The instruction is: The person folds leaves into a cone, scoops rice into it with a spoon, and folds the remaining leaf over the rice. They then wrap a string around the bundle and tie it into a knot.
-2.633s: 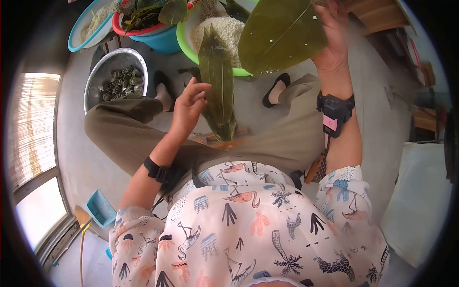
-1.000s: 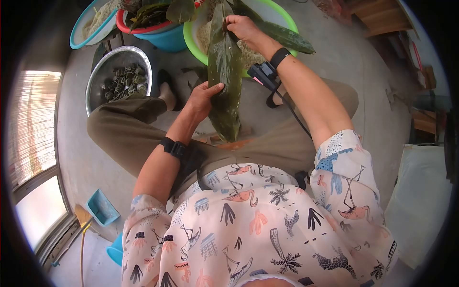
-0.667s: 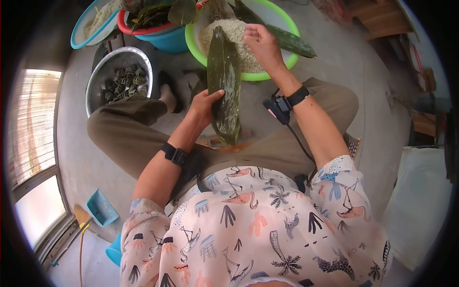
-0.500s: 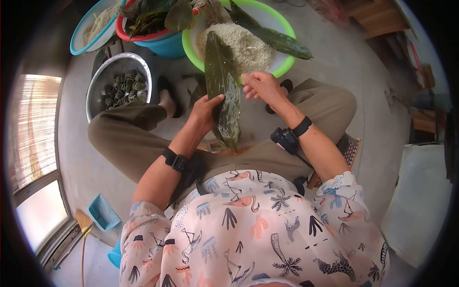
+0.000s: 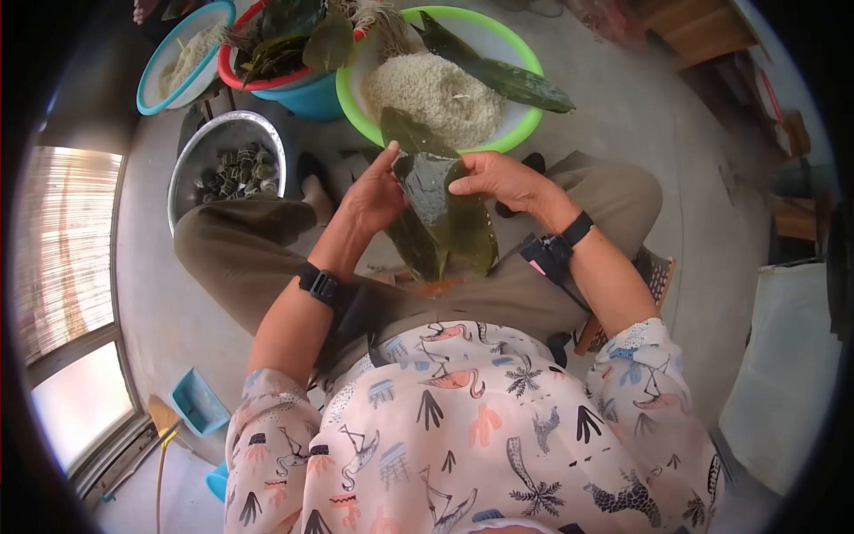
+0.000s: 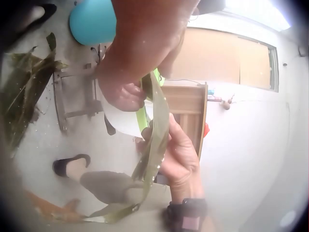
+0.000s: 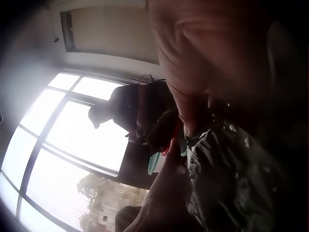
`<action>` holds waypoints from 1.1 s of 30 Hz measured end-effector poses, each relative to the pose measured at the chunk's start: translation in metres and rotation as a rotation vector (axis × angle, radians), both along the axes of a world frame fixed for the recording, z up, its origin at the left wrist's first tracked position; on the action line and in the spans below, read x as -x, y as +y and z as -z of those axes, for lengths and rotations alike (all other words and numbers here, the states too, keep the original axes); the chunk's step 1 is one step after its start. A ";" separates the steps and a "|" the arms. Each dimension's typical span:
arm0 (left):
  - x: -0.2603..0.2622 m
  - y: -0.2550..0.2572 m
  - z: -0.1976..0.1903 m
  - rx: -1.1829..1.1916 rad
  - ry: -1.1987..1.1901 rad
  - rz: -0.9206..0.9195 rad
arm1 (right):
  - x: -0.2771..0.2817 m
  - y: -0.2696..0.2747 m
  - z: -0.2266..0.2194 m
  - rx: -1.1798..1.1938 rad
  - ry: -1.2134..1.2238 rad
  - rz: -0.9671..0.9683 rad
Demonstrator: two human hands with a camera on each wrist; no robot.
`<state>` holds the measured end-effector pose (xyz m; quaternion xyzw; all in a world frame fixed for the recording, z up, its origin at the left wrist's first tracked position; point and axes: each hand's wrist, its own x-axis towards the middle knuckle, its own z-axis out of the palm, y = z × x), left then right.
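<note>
Between both hands, in the head view, green leaves [image 5: 445,209] overlap and bend at the middle, their surface wet. My left hand [image 5: 375,191] grips their left edge with the thumb on top. On the right edge, my right hand [image 5: 507,182] pinches them, its thumb over the upper face. In the left wrist view the leaves [image 6: 157,130] stand edge-on, with the right hand [image 6: 178,157] behind them. Small pale grains cling to the leaf [image 7: 241,179] in the right wrist view. Beyond the hands, white grain [image 5: 436,96] fills a green-rimmed basin [image 5: 525,133].
Two long leaves [image 5: 507,78] lie across the basin's right side. A metal bowl [image 5: 182,169] of wrapped bundles [image 5: 240,173] stands left of the legs. Behind it are a red-rimmed basin [image 5: 228,73] with leaves and a blue-rimmed basin [image 5: 142,89] of pale grain.
My right hand has come from the grain basin down to the leaves and taken their right edge. The leaves, upright and narrow before, are now spread wider and bent.
</note>
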<state>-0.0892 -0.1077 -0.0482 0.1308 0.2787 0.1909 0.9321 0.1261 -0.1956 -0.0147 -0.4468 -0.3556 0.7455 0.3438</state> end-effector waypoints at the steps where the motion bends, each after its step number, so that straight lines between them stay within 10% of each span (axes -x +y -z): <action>1: -0.002 0.002 -0.002 -0.005 -0.002 0.000 | -0.004 -0.002 -0.002 -0.005 -0.002 0.000; 11: -0.021 0.045 -0.031 -0.084 -0.070 0.037 | -0.028 0.007 -0.019 -0.165 -0.600 -0.322; 14: -0.025 0.054 -0.065 -0.386 0.008 -0.100 | -0.034 0.019 -0.031 -0.399 -0.714 -0.243; 16: -0.027 0.060 -0.081 -0.461 0.078 -0.151 | -0.034 0.029 -0.049 -0.516 -0.604 0.328; 19: -0.030 0.071 -0.095 -0.576 0.104 -0.160 | -0.035 0.056 -0.075 -0.624 -0.427 0.488; 33: -0.065 0.097 -0.091 -0.906 0.254 -0.193 | -0.028 0.117 -0.071 -0.714 -0.463 0.638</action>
